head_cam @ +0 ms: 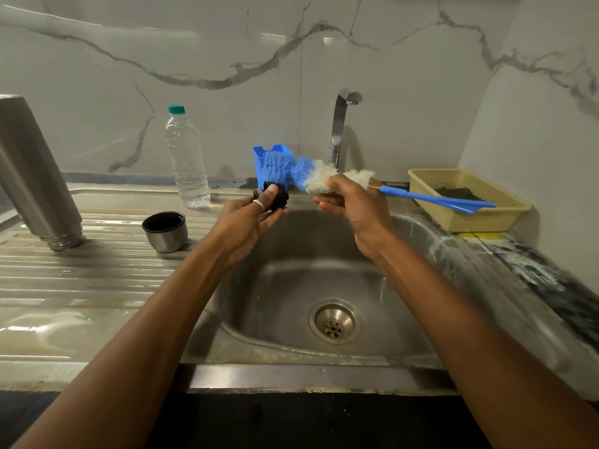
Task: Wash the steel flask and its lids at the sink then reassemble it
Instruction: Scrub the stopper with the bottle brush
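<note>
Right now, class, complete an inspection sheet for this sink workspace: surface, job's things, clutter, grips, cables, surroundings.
Surface: ribbed steel drainboard, wet; sink beside it, no standing water.
Job's things: steel flask mouth down on the drainboard; steel cup lid open side up near it; black stopper lid and bottle brush held over the sink.
Clutter: water bottle, capped; blue holder; beige basket with something dark inside.
Grips: left hand holds the black stopper lid; right hand grips the bottle brush around its bristles.
Cables: nothing seen.
Surroundings: marble-patterned wall; tap, no water seen running.
</note>
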{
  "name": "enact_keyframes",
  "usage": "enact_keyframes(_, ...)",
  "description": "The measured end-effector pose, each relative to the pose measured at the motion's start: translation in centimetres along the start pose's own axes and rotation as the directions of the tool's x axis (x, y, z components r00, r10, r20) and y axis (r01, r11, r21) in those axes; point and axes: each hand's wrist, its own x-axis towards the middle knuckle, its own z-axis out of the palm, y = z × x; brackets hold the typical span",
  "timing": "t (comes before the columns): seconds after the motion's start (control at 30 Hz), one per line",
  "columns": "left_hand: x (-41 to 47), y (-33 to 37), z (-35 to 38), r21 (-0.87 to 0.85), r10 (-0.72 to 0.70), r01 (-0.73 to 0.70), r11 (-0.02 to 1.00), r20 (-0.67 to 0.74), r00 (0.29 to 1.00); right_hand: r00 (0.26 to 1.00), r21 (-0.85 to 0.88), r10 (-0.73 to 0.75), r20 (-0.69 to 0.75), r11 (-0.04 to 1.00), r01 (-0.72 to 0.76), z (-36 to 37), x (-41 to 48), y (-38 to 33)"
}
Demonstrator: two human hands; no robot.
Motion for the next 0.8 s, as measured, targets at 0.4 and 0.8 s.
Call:
enact_keyframes(0.4,0.36,-0.06,0.12,0.009,0.035,-0.034,0.999,-0.16,0.987,0.999,0.014,-0.024,0.027,1.0,0.024,0.16,-0.24,-0.3)
enact_keyframes(0.8,0.51,-0.37,0.73,0.105,-0.056,0.074,0.992,-0.167,0.984,0.998,0.016,-0.042,0.042,0.999,0.041,0.14,-0.41,0.08)
